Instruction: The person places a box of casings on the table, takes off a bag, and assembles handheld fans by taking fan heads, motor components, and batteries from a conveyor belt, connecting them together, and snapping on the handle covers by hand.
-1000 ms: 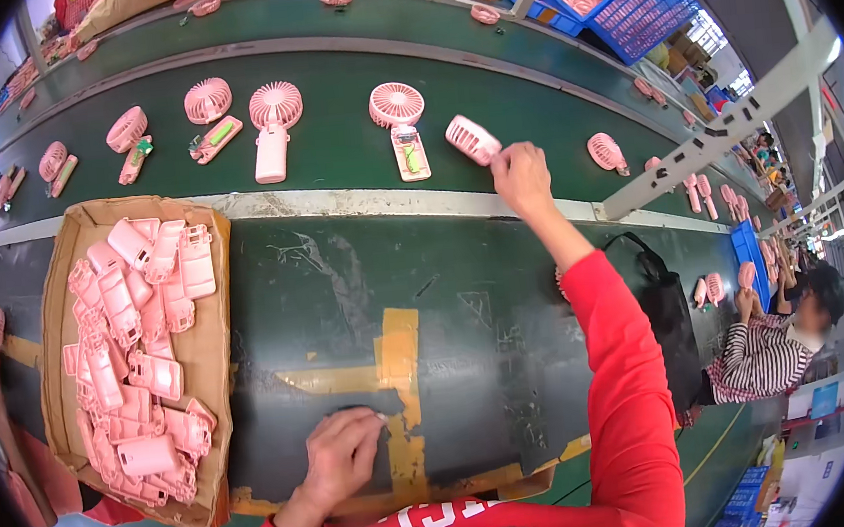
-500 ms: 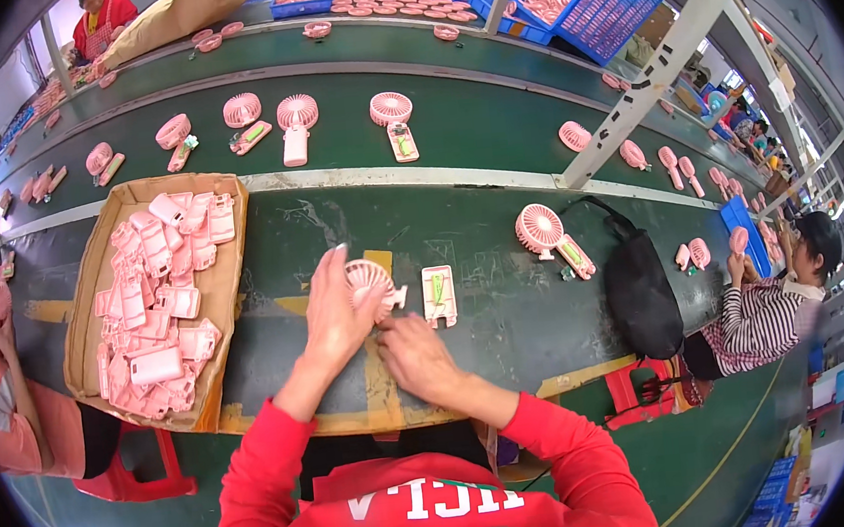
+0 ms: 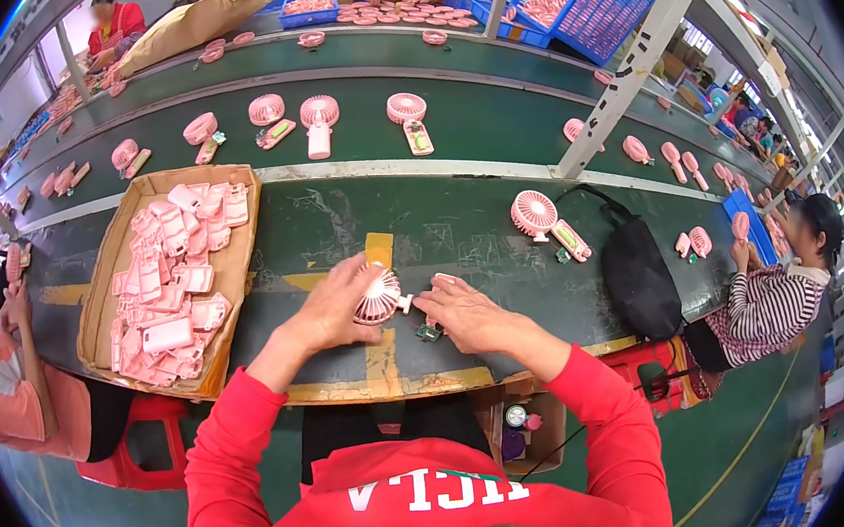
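Observation:
My left hand (image 3: 330, 307) has its fingers wrapped round the rim of a pink fan head (image 3: 378, 299), whose small neck points right. Just right of it my right hand (image 3: 467, 315) grips a pink fan handle half (image 3: 446, 279), mostly hidden under the fingers. A small green circuit board (image 3: 429, 332) shows below the right fingertips. The fan head and handle half are close together at the table's front, over yellow tape.
A cardboard tray (image 3: 93, 322) of pink handle shells stands left. Right are another fan with an opened handle (image 3: 535, 215) and a black bag (image 3: 639, 280). A belt (image 3: 490, 122) with fans runs behind, past a white post (image 3: 640, 64). Co-workers sit on both sides.
My right hand has moved right from beside the fan head onto the handle half. My left hand has lowered and the fan head has turned to show its grille. The circuit board has come into view.

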A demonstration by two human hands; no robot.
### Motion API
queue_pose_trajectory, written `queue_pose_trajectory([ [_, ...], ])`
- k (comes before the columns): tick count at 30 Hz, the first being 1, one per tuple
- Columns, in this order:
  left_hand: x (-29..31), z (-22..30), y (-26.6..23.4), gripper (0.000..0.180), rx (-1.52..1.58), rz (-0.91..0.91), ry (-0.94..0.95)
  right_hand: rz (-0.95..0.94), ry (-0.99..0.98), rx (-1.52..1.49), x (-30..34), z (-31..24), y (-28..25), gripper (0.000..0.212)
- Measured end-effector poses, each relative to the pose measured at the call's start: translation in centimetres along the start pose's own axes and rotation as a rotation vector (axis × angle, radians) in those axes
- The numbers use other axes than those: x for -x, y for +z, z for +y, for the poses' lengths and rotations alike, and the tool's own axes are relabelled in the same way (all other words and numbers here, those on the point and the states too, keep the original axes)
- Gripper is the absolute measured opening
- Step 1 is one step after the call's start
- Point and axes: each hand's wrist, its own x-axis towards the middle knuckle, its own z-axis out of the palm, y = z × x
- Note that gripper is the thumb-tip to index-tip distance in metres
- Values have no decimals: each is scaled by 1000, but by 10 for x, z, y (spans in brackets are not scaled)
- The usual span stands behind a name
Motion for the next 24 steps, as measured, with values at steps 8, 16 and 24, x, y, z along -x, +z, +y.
queue_pose_trajectory([
  [8, 3, 38, -26, 73, -128, -94, -74, -46, 266, 107, 27, 8, -6, 30],
  [16, 34, 32, -33, 62, 85, -260, -278, 133, 757, -1062, 44, -9, 13, 27],
  [24, 53, 13, -22, 43, 1248, 449, -475, 172, 656, -1877, 51, -46, 26, 22],
])
